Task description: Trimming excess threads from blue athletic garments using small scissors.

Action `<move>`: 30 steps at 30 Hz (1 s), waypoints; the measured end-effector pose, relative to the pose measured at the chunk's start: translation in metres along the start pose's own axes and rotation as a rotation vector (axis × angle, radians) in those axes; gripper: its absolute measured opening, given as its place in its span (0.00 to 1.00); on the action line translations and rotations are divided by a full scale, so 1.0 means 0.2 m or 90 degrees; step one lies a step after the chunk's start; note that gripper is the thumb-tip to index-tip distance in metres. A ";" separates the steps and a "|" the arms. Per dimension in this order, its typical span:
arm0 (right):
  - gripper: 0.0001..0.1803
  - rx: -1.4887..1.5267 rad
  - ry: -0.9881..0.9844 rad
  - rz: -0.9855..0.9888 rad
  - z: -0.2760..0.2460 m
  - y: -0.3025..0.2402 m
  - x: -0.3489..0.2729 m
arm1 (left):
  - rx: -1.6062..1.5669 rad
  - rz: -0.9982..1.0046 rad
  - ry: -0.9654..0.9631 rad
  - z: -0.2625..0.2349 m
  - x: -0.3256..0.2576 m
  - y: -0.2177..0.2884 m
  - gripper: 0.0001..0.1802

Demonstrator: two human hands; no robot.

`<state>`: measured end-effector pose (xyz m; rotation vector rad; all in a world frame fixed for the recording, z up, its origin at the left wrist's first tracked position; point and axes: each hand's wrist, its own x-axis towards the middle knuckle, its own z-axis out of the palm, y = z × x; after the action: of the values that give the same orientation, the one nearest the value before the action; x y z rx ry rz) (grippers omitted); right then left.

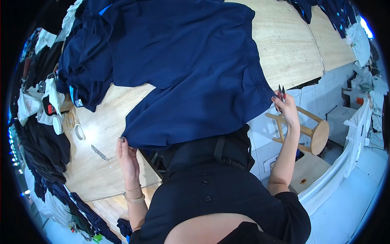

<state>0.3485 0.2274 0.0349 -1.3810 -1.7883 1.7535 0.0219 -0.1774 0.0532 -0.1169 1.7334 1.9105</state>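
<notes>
A pair of navy shorts point(191, 93) is spread across the table, with its gathered waistband point(256, 73) on the right. My left hand point(127, 156) pinches the near corner of a leg hem. At the near end of the waistband, my right hand point(287, 108) grips the fabric between thumb and fingers. That same hand also holds small thread snips point(281, 92), their dark pointed blades sticking up past the fingers. The near edge of the shorts hangs against my black clothing.
More navy garments point(87, 61) are heaped at the left. A tape roll point(79, 132) lies on the wooden table point(97, 118). Dark cloth point(40, 150) hangs by the left edge. A wooden stool point(319, 137) stands on the right, near white draped cloth point(349, 162).
</notes>
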 end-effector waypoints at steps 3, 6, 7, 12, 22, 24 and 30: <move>0.06 0.020 0.025 -0.038 -0.01 0.00 0.00 | -0.086 0.093 0.033 -0.01 0.11 0.09 0.14; 0.05 0.087 0.092 -0.184 0.04 -0.11 -0.01 | -0.130 0.134 0.019 -0.10 0.28 0.30 0.17; 0.05 0.119 0.127 -0.263 0.07 -0.19 0.00 | -0.146 0.142 0.063 -0.08 0.33 0.39 0.17; 0.06 0.064 0.244 -0.310 0.41 -0.43 0.36 | -0.108 0.039 0.112 -0.16 0.84 0.37 0.22; 0.07 0.274 0.067 -0.212 0.53 -0.34 0.56 | 0.327 0.053 -0.025 0.07 0.63 0.10 0.18; 0.06 0.288 0.063 -0.209 0.52 -0.39 0.52 | 0.446 0.066 -0.041 0.04 0.62 0.10 0.16; 0.06 0.316 0.052 -0.220 0.50 -0.50 0.38 | 0.268 0.229 0.050 -0.03 0.69 0.12 0.10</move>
<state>0.1929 0.2419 0.0698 -0.8712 -1.3226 1.7557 -0.1065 -0.1363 0.0153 0.2992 2.2941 1.7400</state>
